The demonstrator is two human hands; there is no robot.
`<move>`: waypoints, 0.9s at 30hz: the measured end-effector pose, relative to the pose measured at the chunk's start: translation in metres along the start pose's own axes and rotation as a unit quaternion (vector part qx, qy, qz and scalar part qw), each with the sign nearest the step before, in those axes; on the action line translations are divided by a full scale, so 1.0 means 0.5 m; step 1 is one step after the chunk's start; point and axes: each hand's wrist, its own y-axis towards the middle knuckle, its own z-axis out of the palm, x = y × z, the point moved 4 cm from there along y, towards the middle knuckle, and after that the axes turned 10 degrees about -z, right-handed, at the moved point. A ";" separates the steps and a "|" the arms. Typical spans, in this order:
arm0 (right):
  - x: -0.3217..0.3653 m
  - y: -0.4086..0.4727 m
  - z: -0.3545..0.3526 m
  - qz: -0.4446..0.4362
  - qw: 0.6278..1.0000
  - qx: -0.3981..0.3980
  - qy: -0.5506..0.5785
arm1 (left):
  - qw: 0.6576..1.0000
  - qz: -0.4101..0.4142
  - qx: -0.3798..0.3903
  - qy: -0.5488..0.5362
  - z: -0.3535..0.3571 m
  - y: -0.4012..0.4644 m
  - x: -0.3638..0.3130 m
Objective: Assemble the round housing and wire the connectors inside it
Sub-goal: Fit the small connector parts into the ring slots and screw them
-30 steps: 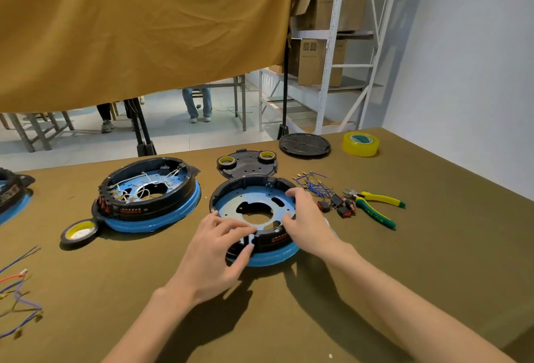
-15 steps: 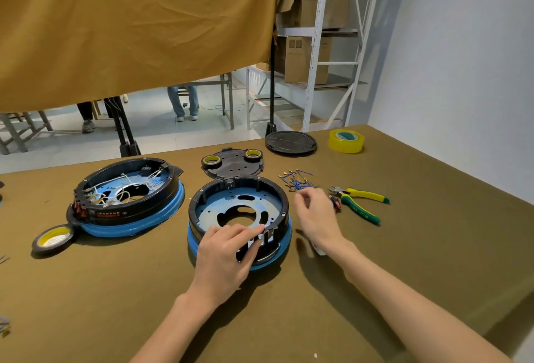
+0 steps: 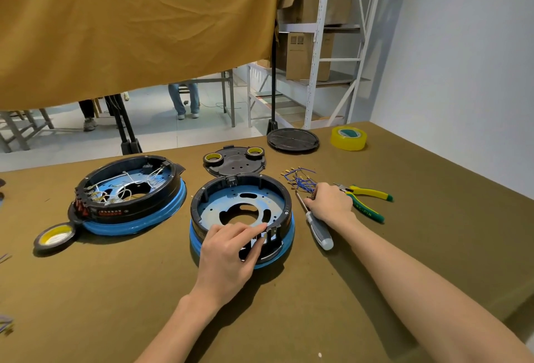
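The round housing (image 3: pixel 202 200), a black ring on a blue base with a blue perforated plate inside, sits in the middle of the table. My left hand (image 3: pixel 228 252) grips its near rim at the slotted connector section, thumb outside and fingers inside. My right hand (image 3: pixel 332 203) is to the right of the housing, with its fingers curled down where the small connectors lay. They are hidden beneath it, so I cannot tell if it holds one. A bunch of short blue wires (image 3: pixel 299 179) lies just beyond that hand.
A screwdriver (image 3: pixel 320 232) lies beside my right wrist and yellow-handled pliers (image 3: pixel 367 200) lie to its right. A second, wired housing (image 3: pixel 127 197) stands at the left with a tape roll (image 3: pixel 55 237). Behind are a black plate (image 3: pixel 235 160), a black lid (image 3: pixel 292 140) and yellow tape (image 3: pixel 348 137).
My right hand left the housing's right rim and moved right onto the connectors by the wires. My left hand stayed on the near rim.
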 end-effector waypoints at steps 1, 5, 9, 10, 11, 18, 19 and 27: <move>0.005 0.005 0.001 -0.005 1.000 0.014 -0.013 | 1.000 -0.001 -0.001 0.000 -0.001 0.001 0.000; 0.022 0.010 0.002 -0.022 0.998 0.053 -0.040 | 1.000 -0.003 0.004 -0.004 -0.001 -0.001 -0.003; 0.010 -0.018 -0.014 -0.048 0.998 -0.001 0.035 | 1.000 -0.009 0.008 -0.009 -0.004 0.000 -0.004; 0.007 -0.028 -0.021 -0.055 0.995 -0.021 0.078 | 1.000 -0.011 0.007 -0.008 -0.004 0.000 -0.004; 0.005 -0.040 -0.029 -0.057 0.987 -0.038 0.142 | 1.000 -0.013 0.007 -0.008 -0.003 0.000 -0.004; 0.074 -0.163 -0.094 -0.121 0.800 -0.050 0.586 | 1.000 -0.021 0.005 -0.005 -0.008 0.000 -0.012; 0.089 -0.183 -0.092 -0.137 0.786 -0.033 0.601 | 1.000 -0.023 0.006 -0.002 -0.010 -0.001 -0.014; 0.122 -0.266 -0.075 -0.158 0.811 -0.086 0.557 | 0.999 -0.038 0.000 -0.006 -0.022 -0.011 -0.019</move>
